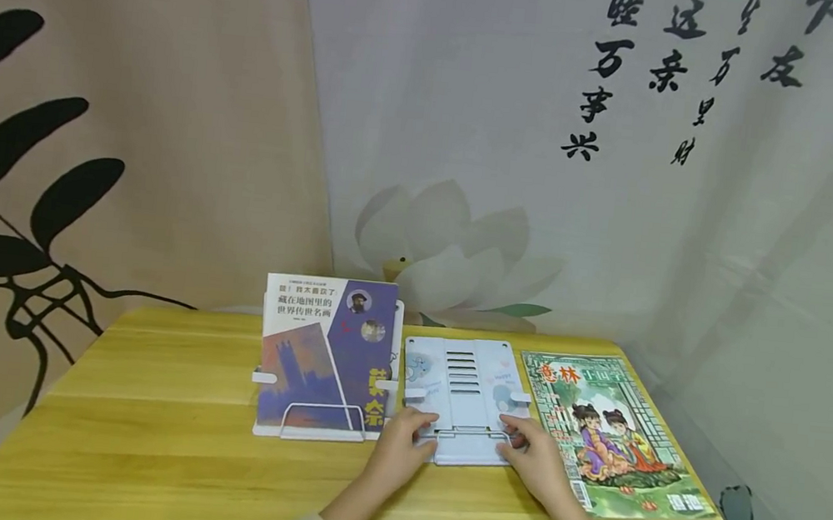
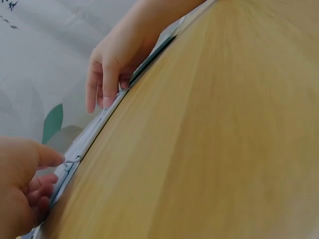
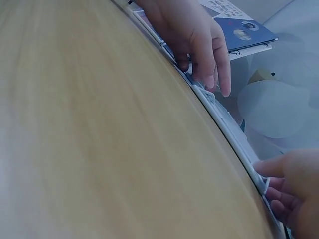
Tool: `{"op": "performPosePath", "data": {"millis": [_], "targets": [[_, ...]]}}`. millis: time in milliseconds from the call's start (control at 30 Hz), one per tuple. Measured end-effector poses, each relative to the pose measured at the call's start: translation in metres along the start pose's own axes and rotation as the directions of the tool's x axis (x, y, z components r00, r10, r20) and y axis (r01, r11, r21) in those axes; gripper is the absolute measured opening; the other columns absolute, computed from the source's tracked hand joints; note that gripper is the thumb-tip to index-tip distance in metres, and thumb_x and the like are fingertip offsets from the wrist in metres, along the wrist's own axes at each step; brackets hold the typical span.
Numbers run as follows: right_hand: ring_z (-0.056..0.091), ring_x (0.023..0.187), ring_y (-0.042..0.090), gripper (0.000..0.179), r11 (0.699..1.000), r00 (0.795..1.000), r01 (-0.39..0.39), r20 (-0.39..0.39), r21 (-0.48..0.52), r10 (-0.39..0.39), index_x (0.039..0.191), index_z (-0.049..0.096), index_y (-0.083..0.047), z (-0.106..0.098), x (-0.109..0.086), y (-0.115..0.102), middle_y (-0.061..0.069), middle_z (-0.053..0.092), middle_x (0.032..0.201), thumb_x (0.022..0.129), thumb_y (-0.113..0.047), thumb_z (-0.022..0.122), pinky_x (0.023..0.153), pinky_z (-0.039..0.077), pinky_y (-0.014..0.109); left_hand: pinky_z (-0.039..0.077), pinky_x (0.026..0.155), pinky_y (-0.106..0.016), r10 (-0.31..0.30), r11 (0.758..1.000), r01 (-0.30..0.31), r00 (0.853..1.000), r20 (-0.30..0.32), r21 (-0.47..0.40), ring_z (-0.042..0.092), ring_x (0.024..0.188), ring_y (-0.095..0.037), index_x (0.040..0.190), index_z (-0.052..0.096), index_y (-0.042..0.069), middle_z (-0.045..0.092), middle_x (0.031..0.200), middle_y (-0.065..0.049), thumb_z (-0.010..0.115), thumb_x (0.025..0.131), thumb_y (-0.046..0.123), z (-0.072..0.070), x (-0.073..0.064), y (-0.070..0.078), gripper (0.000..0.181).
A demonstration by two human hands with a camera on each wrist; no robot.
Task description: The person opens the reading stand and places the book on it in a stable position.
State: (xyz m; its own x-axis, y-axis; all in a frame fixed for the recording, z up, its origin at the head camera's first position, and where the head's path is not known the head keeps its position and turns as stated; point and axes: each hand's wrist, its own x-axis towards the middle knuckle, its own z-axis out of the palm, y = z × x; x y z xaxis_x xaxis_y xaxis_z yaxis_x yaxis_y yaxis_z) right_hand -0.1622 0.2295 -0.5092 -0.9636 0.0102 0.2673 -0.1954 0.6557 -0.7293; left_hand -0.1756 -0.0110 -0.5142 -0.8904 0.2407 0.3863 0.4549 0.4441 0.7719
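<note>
Pale printed cloth (image 1: 438, 111) with black characters and a lotus hangs behind a yellow wooden surface (image 1: 171, 387), where a person bends both wrists over a light-blue book stand (image 1: 461, 408). As a judgement, the likeliest trouble is uneven force: if one side of the wire rest (image 2: 73, 160) is drawn harder than the other, the thin metal could twist or spring out of the fingers. Neither palm seems to weigh the panel down, so a firm tug might also drag it along the wood. Sideways slips have little room, since the left hand (image 1: 402, 444) works just beside the purple-and-white book (image 1: 355, 354) propped on a second stand (image 1: 398, 325), and the right hand (image 1: 536, 462) and its forearm overlap the near left edge of the magazine (image 1: 618, 434). Each grip is narrow, thumb and fingertips pinching the wire, left hand at its left end and right hand at its right. Between those grips lies the book stand, low on the surface, flat or nearly so, its slotted panel and two white side clips (image 1: 520, 397) reaching beyond the fingertips.
</note>
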Motion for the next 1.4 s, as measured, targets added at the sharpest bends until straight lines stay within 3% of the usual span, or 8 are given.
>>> {"op": "performPosePath", "data": {"millis": [300,500,700,1133,1400], "targets": [[0.052,0.075,0.013,0.036,1.0,1.0,-0.008,-0.006,-0.009,0.008,0.111,0.071,-0.005,0.004,0.0,0.004,-0.002,0.062,0.09,0.076,0.0,0.078,0.065,0.046,0.027,0.046,0.068,-0.028,0.054,0.994,-0.045,0.995,-0.082,0.102,0.05,0.073,-0.013,0.095,0.073,-0.001,0.059,0.076,0.0,0.074,0.072,0.0,0.007,-0.001,0.001,0.023],[0.052,0.075,0.013,0.035,1.0,1.0,-0.007,-0.008,-0.017,0.007,0.11,0.071,-0.005,0.004,0.0,0.004,-0.003,0.062,0.09,0.076,0.001,0.078,0.064,0.046,0.026,0.043,0.065,-0.027,0.092,0.968,-0.067,0.991,-0.098,0.241,0.047,0.074,-0.013,0.087,0.076,0.005,0.057,0.071,0.006,0.076,0.07,0.007,0.012,-0.004,0.006,0.017],[0.052,0.072,0.012,0.028,0.999,0.999,0.031,-0.018,-0.027,-0.031,0.105,0.073,-0.004,0.004,0.0,0.004,-0.003,0.06,0.084,0.078,0.005,0.074,0.061,0.046,0.025,0.043,0.064,-0.028,0.088,0.952,-0.053,0.991,-0.104,0.301,0.046,0.07,-0.013,0.085,0.076,0.006,0.058,0.067,0.006,0.075,0.066,0.0,0.014,-0.002,0.011,0.02],[0.046,0.066,0.009,0.024,0.995,0.993,0.101,-0.064,-0.009,-0.102,0.098,0.072,-0.002,0.01,-0.003,0.003,-0.004,0.051,0.075,0.079,0.012,0.07,0.057,0.042,0.024,0.035,0.063,-0.027,0.049,0.944,-0.024,0.996,-0.069,0.328,0.045,0.071,-0.015,0.094,0.075,0.003,0.053,0.068,0.005,0.07,0.07,-0.003,0.016,-0.003,0.019,0.025],[0.044,0.068,0.011,0.024,0.997,0.997,0.074,-0.032,-0.001,-0.074,0.096,0.068,-0.004,0.008,-0.002,0.005,-0.003,0.048,0.076,0.081,0.014,0.065,0.059,0.04,0.025,0.032,0.071,-0.029,-0.044,0.968,0.038,0.999,0.017,0.249,0.039,0.079,-0.012,0.102,0.068,0.006,0.045,0.072,0.012,0.069,0.079,0.001,0.018,-0.004,0.019,0.024]]}}
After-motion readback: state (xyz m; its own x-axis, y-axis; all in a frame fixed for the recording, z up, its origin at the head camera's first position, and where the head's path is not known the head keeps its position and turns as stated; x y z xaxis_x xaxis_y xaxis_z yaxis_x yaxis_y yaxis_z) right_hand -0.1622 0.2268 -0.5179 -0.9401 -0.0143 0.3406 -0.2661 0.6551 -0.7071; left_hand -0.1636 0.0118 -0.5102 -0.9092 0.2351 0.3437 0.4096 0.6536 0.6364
